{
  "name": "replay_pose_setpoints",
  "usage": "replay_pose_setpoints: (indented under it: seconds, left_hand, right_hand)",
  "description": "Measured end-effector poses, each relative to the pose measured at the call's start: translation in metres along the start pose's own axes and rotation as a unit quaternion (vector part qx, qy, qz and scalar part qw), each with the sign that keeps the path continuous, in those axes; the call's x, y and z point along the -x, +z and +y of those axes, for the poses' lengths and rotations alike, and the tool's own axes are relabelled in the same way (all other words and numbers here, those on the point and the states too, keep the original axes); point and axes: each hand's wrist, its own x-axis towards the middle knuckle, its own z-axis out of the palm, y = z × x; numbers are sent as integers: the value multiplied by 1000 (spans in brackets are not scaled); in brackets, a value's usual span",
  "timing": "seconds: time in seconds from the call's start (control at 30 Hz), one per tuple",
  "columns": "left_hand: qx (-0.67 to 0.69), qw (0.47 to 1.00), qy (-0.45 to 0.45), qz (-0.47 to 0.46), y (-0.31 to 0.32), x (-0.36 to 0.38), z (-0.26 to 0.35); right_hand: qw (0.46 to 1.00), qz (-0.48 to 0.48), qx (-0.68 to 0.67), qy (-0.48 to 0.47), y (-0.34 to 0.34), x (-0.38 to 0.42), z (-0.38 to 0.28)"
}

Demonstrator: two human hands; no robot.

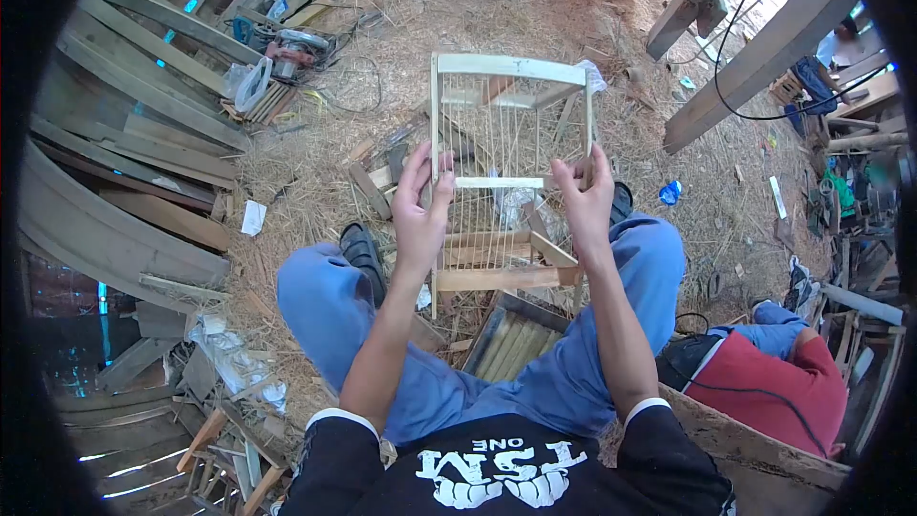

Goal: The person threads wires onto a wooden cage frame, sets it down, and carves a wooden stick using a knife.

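A small light wooden frame (pixel 511 67) is held up in front of me between both hands. It has thin side posts, cross rails at the top, middle and bottom, and fine upright strands or sticks across its inside. My left hand (pixel 420 215) is closed on the left post near the middle rail, thumb in front. At the same height my right hand (pixel 587 201) pinches the right post. Below the frame, between my legs, lies a wooden box or panel (pixel 516 344) with slats, partly hidden by my leg.
Straw and shavings cover the ground (pixel 420 0). Long boards (pixel 162 38) lean at the left beside a red power tool (pixel 291 53). A slanted wooden post (pixel 755 57) stands at the upper right. A person in a red shirt (pixel 774 382) is close on my right.
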Motion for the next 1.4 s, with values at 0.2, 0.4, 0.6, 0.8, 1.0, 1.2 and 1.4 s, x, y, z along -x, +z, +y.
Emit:
replay_pose_setpoints:
  seconds: [0.2,0.4,0.6,0.8,1.0,1.2,1.4]
  left_hand:
    - [21,998,-56,-7,-2,-1,-15]
    - [-10,999,-30,-17,-4,-1,-12]
    - [-94,994,-52,14,2,6,-11]
    - [-208,972,-28,101,9,14,-19]
    - [-234,963,20,136,10,14,-22]
    - [-228,965,-9,126,8,13,-15]
    - [-237,961,-10,138,6,9,-12]
  right_hand:
    - [999,29,1,-43,3,5,-5]
    - [997,30,22,-63,4,11,-14]
    - [993,19,61,-102,12,14,-5]
    - [976,10,149,-156,19,26,-14]
    - [967,8,146,-207,23,32,-22]
    - [971,19,131,-197,23,31,-20]
    - [982,4,107,-155,25,31,-11]
